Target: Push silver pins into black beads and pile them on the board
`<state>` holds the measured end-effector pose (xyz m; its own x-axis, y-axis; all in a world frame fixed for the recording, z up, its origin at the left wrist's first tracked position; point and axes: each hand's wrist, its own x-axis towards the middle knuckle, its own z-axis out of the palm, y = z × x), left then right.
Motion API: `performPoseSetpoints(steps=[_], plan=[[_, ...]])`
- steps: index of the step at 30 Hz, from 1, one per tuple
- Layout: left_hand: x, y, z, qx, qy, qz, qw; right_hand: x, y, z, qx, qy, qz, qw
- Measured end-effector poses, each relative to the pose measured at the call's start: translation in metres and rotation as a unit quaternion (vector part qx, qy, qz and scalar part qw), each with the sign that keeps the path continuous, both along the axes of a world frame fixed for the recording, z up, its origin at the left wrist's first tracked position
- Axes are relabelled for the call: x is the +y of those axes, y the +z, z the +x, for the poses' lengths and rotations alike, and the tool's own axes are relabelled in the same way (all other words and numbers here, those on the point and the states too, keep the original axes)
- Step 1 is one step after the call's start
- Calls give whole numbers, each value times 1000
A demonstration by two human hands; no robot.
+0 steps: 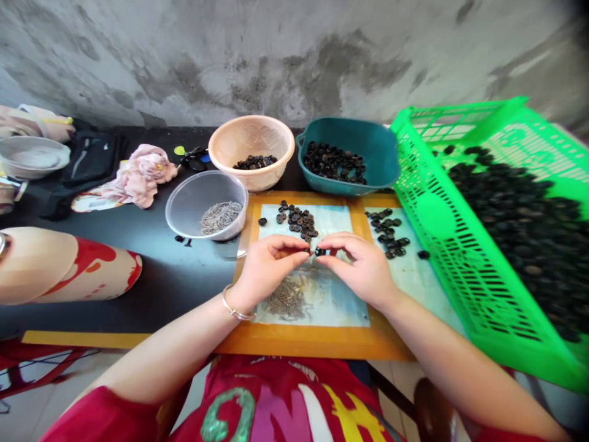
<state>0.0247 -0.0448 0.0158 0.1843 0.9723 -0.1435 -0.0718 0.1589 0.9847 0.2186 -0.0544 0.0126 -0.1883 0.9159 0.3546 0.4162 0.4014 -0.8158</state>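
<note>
1. The left hand (263, 270) has its thumb and fingers closed to a pinch on a small dark piece (307, 250), mostly hidden by the fingertips.
2. The right hand (368, 267) pinches a black disc (321, 251) between thumb and fingers; the hands nearly meet, with a slight gap between these parts.
3. Both hands are over the left sheet (343, 301), which lies on an orange board (285, 339) on the dark surface (184, 276).
4. Just beyond the fingertips lies a cluster of loose discs (301, 221); a heap of pins (288, 299) lies nearer the body, beside the left wrist.
5. More discs (390, 233) lie on the right sheet (423, 285), beyond the right hand.
6. The green basket (464, 270), full of dark discs, stands tilted in view along the right side, close to the right forearm.
7. Behind the board, the pink bowl (251, 138) and teal basin (363, 144) stand side by side, dark pieces in each.
8. The clear bowl (184, 205), holding pins, stands at the board's left edge.
9. Farther left are a bottle (78, 267), a pink cloth (145, 175), a black pouch (92, 156) and a pale bowl (32, 156).
</note>
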Motion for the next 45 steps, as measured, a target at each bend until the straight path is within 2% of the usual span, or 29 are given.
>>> performPoseSetpoints(steps=[13, 22, 30, 33, 36, 39, 45], plan=[[-4, 3, 0, 21, -13, 20, 999, -4, 1, -3, -26, 11, 82, 996], [-5, 5, 2, 25, -10, 15, 1000, -4, 4, -2, -43, 26, 92, 995], [-4, 1, 2, -65, -20, -64, 996, -3, 3, -1, -15, 50, 87, 995], [-4, 0, 2, -100, -44, -108, 988, -5, 3, -2, -17, 57, 62, 996], [-3, 0, 2, -122, -53, -143, 981, -8, 3, -4, -3, 39, -2, 999], [-2, 1, 2, -122, -49, -148, 980, -11, 1, -6, 41, 26, -70, 996], [-2, 5, 1, -117, -54, -148, 980, -12, 2, -5, 122, 58, -160, 978]])
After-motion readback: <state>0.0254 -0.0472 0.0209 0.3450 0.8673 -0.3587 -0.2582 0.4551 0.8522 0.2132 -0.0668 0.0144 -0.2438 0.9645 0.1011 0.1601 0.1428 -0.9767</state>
